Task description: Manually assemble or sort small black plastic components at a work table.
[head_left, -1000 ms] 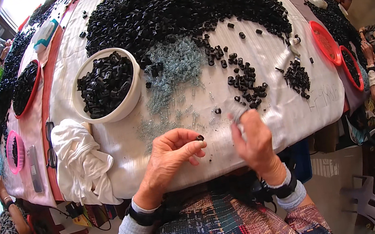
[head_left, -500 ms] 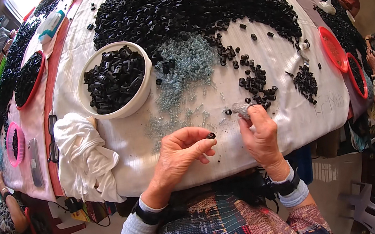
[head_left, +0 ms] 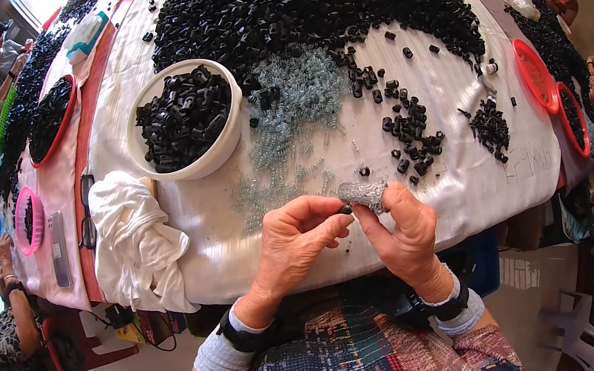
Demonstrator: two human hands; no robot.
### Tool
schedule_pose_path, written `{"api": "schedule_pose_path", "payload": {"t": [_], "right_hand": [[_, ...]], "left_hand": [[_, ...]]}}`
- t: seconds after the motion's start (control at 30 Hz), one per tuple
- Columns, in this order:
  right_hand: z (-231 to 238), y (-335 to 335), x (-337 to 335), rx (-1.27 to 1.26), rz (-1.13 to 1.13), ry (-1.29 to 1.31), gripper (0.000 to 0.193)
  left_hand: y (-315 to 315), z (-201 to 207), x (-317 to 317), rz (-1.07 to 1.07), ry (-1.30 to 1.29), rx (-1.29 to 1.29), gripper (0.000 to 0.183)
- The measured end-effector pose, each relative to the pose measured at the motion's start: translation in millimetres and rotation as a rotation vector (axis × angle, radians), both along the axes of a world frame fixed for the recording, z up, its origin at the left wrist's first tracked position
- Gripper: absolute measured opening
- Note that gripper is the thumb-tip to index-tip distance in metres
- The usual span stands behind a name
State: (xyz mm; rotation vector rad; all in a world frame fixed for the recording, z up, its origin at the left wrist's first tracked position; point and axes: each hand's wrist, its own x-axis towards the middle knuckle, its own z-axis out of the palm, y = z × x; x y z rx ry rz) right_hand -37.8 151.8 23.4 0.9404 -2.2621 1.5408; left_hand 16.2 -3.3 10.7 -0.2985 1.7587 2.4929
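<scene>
My left hand [head_left: 295,244] pinches a small black plastic part [head_left: 345,210] between thumb and forefinger, over the near side of the cloth. Close against it is my right hand [head_left: 406,238], its thumb and forefinger bent together at the part. A grey wrapping [head_left: 364,194] covers the right forefinger. Whatever the right fingertips may hold is hidden. Beyond the hands lie a heap of small clear coil springs [head_left: 298,92] and a scatter of black ring-like parts [head_left: 408,125]. A white tub [head_left: 240,121] full of black parts stands beyond my left hand.
A big black heap of parts [head_left: 307,5] spans the far side of the table. Smaller black pieces [head_left: 490,128] lie to the right. A white cloth [head_left: 135,242] is bunched at the left, beside glasses [head_left: 87,219] and a phone [head_left: 59,250]. People sit at both neighbouring tables.
My right hand has moved left from near the loose black parts and now meets my left hand at the small part. The left hand keeps its pinch nearly in place.
</scene>
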Motion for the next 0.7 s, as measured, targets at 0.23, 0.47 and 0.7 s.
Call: {"api": "schedule_pose_path", "payload": {"t": [0.23, 0.47, 0.7], "right_hand": [[-6.0, 8.1, 4.8, 0.064, -0.02, 0.078, 0.026], [-6.6, 13.5, -0.9, 0.041, -0.136, 0.075, 0.026], [-15.1, 20.0, -21.2, 0.13, -0.172, -0.005, 0.023]], "left_hand": [[7.6, -0.7, 0.7, 0.015, 0.003, -0.036, 0.022], [6.0, -1.3, 0.5, 0.021, -0.022, -0.031, 0.021], [-0.3, -3.6, -0.8, 0.038, -0.038, 0.034, 0.018]]}}
